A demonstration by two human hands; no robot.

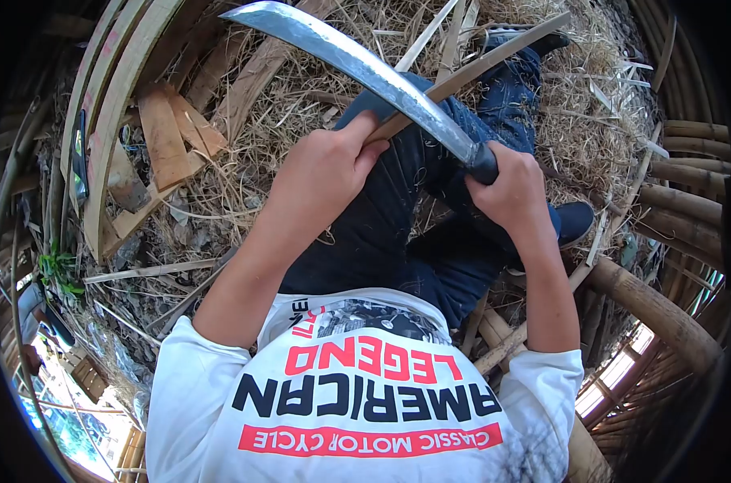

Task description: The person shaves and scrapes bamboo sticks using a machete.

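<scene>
Head view: a bamboo strip point(478, 68), pinned in the closed left hand point(321, 173) across the lap, is being shaved by a knife point(365, 68) gripped in the fisted right hand point(510, 189); a steady, shallow stroke seems needed next.

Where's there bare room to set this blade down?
Little. The flattest patch is the flat boards left of the left hand. Straw litter surrounds them. Bamboo poles crowd the side beyond the right hand, which grips the blade; legs fill the middle.
</scene>
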